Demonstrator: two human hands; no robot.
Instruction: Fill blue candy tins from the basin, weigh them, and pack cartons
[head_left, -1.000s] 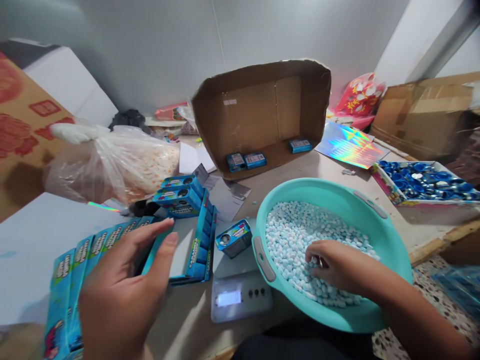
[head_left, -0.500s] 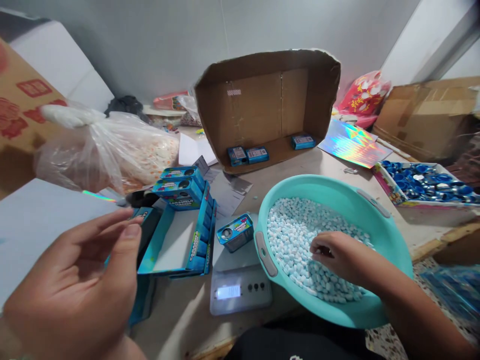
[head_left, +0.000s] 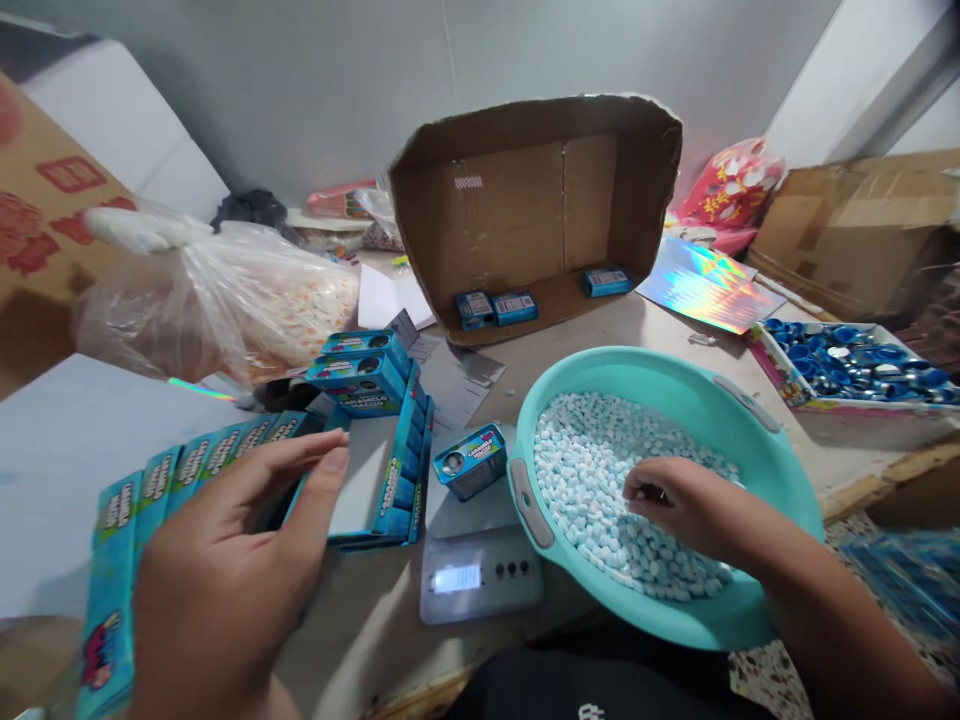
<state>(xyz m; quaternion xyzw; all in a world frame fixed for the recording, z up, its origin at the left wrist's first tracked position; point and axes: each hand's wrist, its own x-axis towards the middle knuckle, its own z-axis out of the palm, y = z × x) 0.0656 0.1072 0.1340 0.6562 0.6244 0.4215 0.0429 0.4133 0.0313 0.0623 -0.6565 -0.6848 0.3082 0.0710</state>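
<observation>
My right hand [head_left: 686,510] lies inside a teal plastic basin [head_left: 780,470], its fingers curled into a heap of small blue-white candies [head_left: 592,460]. My left hand [head_left: 225,580] is stretched out flat, fingers together, over a fanned row of flat blue cartons [head_left: 187,465]. Its thumb is close to an open blue display tray [head_left: 375,480]. A small blue tin [head_left: 470,460] rests on a grey digital scale [head_left: 480,575] between the tray and the basin. The scale's display is lit.
An open cardboard box [head_left: 525,210] lies on its side at the back with three small tins inside. A clear plastic bag [head_left: 225,300] of pale pieces sits at the left. At the right are a tray of blue caps [head_left: 847,365] and a holographic sheet [head_left: 705,285].
My left hand rose off the blue cartons, then came back down over them with the fingers stretched. My right hand stayed in the candies and shifted only slightly.
</observation>
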